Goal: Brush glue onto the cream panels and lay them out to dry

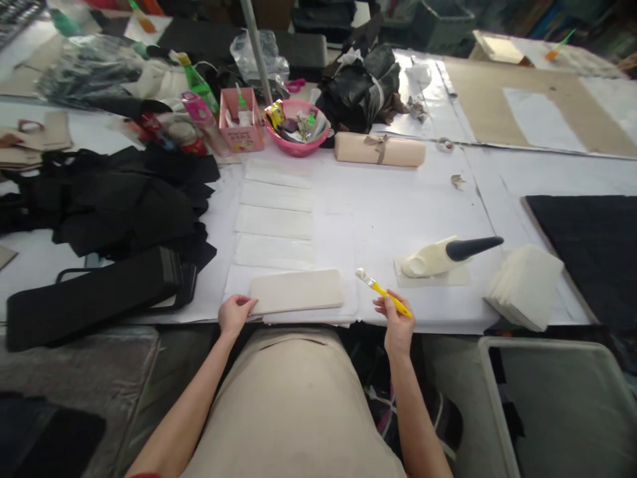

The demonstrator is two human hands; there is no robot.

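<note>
At the table's near edge lies a flat cream rectangular panel (297, 292). My left hand (235, 315) pinches its left corner between thumb and fingers. In my right hand (398, 322) is a paintbrush (385, 299) with a yellow handle. Its bristles, coated in something white, point up and left, apart from the panel. Beyond the panel, several pale strips (273, 220) lie in a column on the white table cover. To the right of the brush, a cream tool or container with a black handle (450, 255) rests on its side on a small pale sheet.
A stack of cream pieces (525, 285) stands at right, beside a black sheet (592, 245). Black pieces (129, 199) and a long black case (94, 292) cover the left side. Farther back are a pink bowl (298, 147), a pink box (242, 136) and a tied beige roll (358, 149).
</note>
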